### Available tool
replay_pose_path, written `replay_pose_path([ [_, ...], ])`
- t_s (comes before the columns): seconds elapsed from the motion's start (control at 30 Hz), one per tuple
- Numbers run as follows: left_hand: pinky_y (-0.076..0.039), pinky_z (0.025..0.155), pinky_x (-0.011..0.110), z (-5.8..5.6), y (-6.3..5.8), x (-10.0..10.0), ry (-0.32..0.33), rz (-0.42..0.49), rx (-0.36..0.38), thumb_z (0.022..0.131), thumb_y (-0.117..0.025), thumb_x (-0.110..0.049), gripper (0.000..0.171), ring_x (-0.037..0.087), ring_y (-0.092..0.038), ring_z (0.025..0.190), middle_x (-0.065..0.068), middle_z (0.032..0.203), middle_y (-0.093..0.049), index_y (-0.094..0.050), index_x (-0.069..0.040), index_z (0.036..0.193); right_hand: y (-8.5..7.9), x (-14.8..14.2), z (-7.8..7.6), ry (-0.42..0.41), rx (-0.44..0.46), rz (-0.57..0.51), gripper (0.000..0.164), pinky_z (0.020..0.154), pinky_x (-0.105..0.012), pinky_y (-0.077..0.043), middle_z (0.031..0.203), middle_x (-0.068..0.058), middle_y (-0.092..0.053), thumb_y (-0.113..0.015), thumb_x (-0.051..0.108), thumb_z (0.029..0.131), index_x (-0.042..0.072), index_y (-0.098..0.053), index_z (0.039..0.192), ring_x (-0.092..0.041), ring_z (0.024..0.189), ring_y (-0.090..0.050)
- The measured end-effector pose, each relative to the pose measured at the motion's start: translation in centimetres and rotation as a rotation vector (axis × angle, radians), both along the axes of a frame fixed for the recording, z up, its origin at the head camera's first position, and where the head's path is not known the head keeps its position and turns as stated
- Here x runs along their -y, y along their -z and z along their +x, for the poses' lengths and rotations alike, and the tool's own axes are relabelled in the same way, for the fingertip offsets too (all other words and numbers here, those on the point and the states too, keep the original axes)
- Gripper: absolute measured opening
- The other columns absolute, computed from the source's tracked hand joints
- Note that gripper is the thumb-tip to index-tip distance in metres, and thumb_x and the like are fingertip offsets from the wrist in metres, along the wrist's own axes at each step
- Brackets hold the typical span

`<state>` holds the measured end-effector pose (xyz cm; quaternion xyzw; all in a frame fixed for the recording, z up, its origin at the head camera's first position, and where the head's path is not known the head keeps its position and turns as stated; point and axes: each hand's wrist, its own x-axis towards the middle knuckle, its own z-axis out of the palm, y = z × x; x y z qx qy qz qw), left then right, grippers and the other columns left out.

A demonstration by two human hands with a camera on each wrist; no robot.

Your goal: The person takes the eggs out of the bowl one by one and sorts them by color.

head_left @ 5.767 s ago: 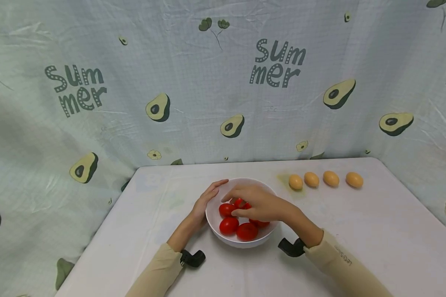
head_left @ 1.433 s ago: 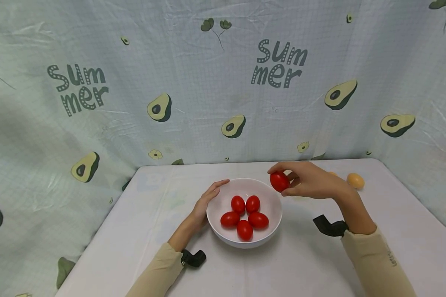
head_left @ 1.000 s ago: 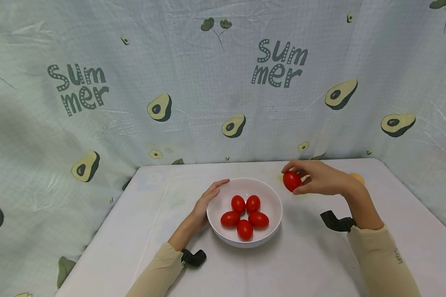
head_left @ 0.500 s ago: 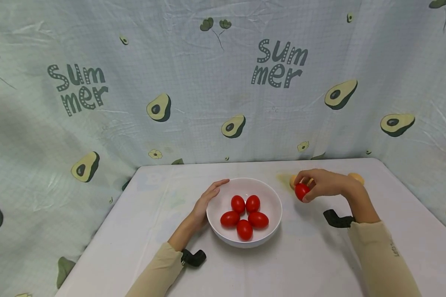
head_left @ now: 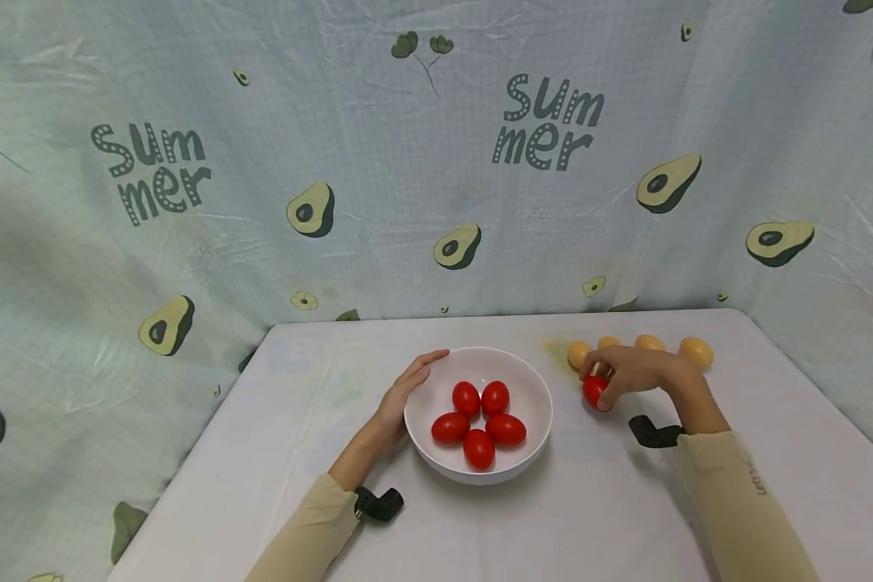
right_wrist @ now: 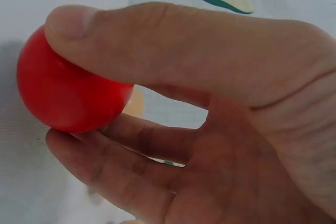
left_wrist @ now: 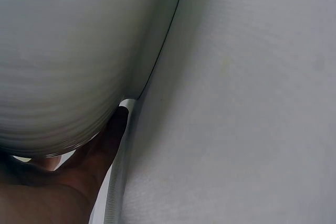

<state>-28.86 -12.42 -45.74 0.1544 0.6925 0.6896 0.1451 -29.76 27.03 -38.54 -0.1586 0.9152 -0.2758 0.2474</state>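
My right hand (head_left: 629, 372) pinches a smooth red egg (head_left: 594, 391) between thumb and fingertips, low over the table just in front of a row of yellow eggs (head_left: 696, 352). Up close in the right wrist view, the thumb lies over the red egg (right_wrist: 68, 90) and fingers support it from the other side. Whether it touches the table I cannot tell. My left hand (head_left: 396, 404) rests against the left side of a white bowl (head_left: 480, 478), fingers extended along its outer wall (left_wrist: 63, 66). Several red eggs (head_left: 478, 449) lie in a ring inside the bowl.
The white table (head_left: 320, 380) ends at a hanging cloth (head_left: 378, 162) printed with avocados and the word "summer". Near the back right corner, the yellow eggs stand side by side, partly behind my right hand. Black wrist-worn devices (head_left: 378, 504) sit at both cuffs.
My right hand has left the bowl with a red egg, carried it right, then lowered it before the yellow row. The bowl and left hand have stayed in place.
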Motion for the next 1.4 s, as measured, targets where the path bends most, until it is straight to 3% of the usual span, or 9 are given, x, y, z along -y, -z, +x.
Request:
replay_pose_path([
  [0.43, -0.032, 0.127, 0.045, -0.2, 0.1, 0.0, 0.012, 0.010, -0.001, 0.111, -0.027, -0.030, 0.049, 0.025, -0.037, 0.151, 0.002, 0.165, -0.037, -0.041, -0.022, 0.157, 0.7, 0.1, -0.3, 0.008, 0.043, 0.056, 0.049, 0.095, -0.048, -0.054, 0.125, -0.017, -0.057, -0.079, 0.013, 0.084, 0.011, -0.061, 0.129, -0.031, 0.114, -0.054],
  [0.63, -0.027, 0.128, 0.048, -0.2, 0.1, 0.0, 0.038, 0.042, -0.008, 0.110, -0.028, -0.029, 0.053, 0.030, -0.033, 0.154, 0.007, 0.168, -0.033, -0.036, -0.014, 0.160, 0.5, 0.2, -0.2, 0.017, 0.052, 0.053, 0.050, 0.093, -0.045, -0.055, 0.124, -0.017, -0.057, -0.079, 0.010, 0.082, 0.010, -0.061, 0.129, -0.030, 0.112, -0.055],
  [0.93, -0.031, 0.126, 0.041, -0.1, -0.1, 0.0, 0.039, 0.044, 0.000, 0.110, -0.028, -0.029, 0.052, 0.029, -0.035, 0.153, 0.007, 0.167, -0.034, -0.035, -0.015, 0.160, 0.4, 0.3, -0.1, 0.035, 0.072, 0.027, 0.052, 0.093, -0.042, -0.057, 0.126, -0.018, -0.058, -0.078, 0.007, 0.083, 0.007, -0.060, 0.132, -0.029, 0.111, -0.057],
  [1.4, -0.029, 0.127, 0.044, -0.1, 0.0, 0.0, 0.032, 0.040, -0.001, 0.110, -0.028, -0.029, 0.052, 0.029, -0.035, 0.153, 0.007, 0.167, -0.034, -0.036, -0.016, 0.160, -1.2, 0.3, 0.5, 0.004, 0.020, 0.041, 0.050, 0.094, -0.045, -0.057, 0.128, -0.021, -0.061, -0.075, 0.012, 0.086, 0.004, -0.057, 0.132, -0.030, 0.112, -0.061],
])
